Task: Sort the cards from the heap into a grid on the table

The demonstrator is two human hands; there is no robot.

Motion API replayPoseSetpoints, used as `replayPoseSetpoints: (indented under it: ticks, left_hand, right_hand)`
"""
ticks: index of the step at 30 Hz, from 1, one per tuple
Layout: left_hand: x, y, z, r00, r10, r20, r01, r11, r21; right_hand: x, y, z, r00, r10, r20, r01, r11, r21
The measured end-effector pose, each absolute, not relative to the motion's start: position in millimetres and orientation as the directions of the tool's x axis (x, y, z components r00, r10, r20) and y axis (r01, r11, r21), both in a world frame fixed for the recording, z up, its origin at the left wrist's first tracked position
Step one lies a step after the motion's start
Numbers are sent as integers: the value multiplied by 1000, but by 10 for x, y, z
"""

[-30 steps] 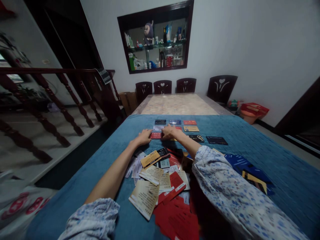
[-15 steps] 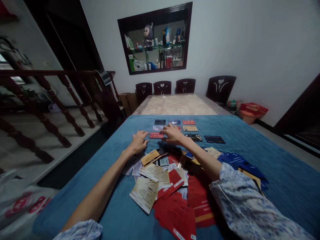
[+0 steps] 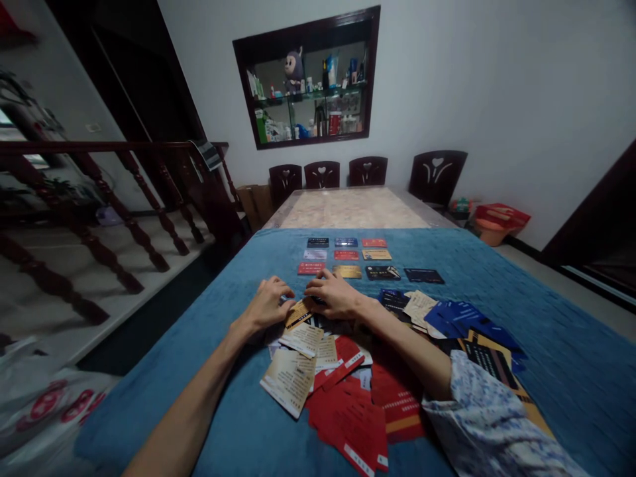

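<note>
A loose pile of cards, red, cream, blue and black, lies on the blue cloth in front of me. My left hand rests at the pile's far left edge with its fingers curled, touching an orange card. My right hand lies on the far end of the pile, fingers bent over a dark card that is mostly hidden. Beyond both hands, several cards lie face up in neat rows.
The blue cloth covers the near half of a long table; its bare marble top shows beyond. Dark chairs stand at the far end. A wooden railing runs on the left, and a wall cabinet hangs ahead.
Both hands have drawn back from the rows of cards to the far edge of the loose pile. The gold card in the front row, covered before, now shows.
</note>
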State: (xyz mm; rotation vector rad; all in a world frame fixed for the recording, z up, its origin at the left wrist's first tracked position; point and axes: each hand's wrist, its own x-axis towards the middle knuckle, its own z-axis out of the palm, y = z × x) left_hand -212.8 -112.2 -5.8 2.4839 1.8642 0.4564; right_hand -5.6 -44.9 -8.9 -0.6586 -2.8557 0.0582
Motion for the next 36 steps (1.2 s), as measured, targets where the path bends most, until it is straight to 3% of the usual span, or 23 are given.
replayPoseSetpoints:
  ticks: [7,17,27,36]
  left_hand:
    - [-2056,-1193,-40,375,909,180,912,-397,105]
    - [-2037,-1216,-74,420,901,109,902,-428,62]
    - [-2095,-1213,-18,427,904,24,899,-427,92]
    - [-2061,-1264,16,479,876,54,871,-482,98]
  right_hand:
    - [-59,-475,-118,-914,380,142,368,924,-104]
    - [-26,-425,-153,-922,356,153,341,933,-113]
    - [-12,-383,-181,-923,345,168,323,935,-147]
    - [-22,-435,-142,-917,364,164,344,928,-141]
